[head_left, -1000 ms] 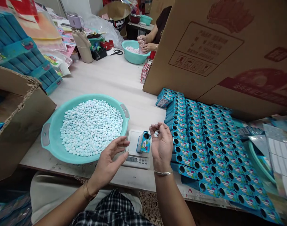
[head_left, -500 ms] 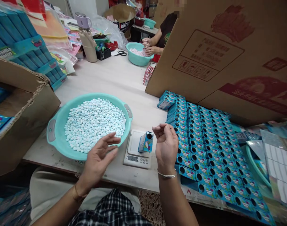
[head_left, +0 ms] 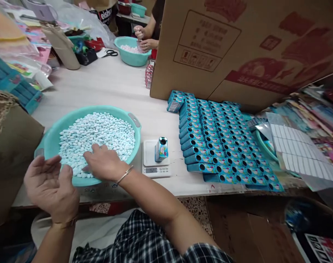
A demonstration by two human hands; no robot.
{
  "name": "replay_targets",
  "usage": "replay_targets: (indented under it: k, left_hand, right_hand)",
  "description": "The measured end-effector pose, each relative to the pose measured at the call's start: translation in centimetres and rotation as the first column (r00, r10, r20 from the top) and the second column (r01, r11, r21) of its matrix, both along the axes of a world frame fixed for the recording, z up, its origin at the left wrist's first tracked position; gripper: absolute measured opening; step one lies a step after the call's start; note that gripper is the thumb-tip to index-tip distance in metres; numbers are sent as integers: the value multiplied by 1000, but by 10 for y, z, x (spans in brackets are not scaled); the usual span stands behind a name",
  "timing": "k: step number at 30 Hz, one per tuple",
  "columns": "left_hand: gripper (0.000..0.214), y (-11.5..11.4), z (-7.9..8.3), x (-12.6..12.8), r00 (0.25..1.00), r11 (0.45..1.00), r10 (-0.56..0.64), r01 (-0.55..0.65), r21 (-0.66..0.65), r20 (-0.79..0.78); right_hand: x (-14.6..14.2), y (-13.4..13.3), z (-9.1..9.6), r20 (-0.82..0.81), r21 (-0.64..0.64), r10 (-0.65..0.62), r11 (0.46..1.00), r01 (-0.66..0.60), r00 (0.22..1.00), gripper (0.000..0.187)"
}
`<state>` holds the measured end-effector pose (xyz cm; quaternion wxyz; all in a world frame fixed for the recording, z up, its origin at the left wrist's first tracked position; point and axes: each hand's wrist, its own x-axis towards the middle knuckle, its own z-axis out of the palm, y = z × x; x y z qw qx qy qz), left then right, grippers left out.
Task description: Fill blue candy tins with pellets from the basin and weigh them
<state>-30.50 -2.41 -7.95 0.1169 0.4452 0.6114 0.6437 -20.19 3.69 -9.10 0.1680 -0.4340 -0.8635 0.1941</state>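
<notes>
A teal basin (head_left: 133,122) full of pale blue-white candy tablets (head_left: 100,131) sits on the table in front of me. My right hand (head_left: 104,162) reaches across into the basin, palm down, fingers curled on the tablets near the front rim. My left hand (head_left: 50,186) is held open, palm up and cupped, at the basin's near-left rim, holding nothing I can see. A small blue candy box (head_left: 161,149) stands upright with its round hole on top on a white digital scale (head_left: 155,164) to the right of the basin.
Rows of blue boxes (head_left: 218,142) lie right of the scale, before a big cardboard carton (head_left: 237,47). A brown box (head_left: 10,146) stands at left. Far back, another person's hands (head_left: 143,38) work over a second teal bowl (head_left: 129,56). Sticker sheets (head_left: 300,153) lie at right.
My right hand left the box on the scale and moved left into the basin. My left hand swung left to the basin's rim, palm up. The camera view turned right and down.
</notes>
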Motion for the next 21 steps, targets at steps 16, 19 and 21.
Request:
replay_targets:
  k: [16,19,21]
  left_hand:
    - [55,-6,9,4,997,997,-26,30,-64,66]
    - [49,-19,22,18,997,997,-27,32,-67,69]
    - [41,-33,26,34,990,987,-140,143,-75,34]
  right_hand:
    - [12,24,24,-516,-664,-854,448,-598,-67,29]
    - [41,22,42,-502,-580,-848,475,-662,-170,20]
    - [77,20,59,-515,-562,-829,517,-646,-215,21]
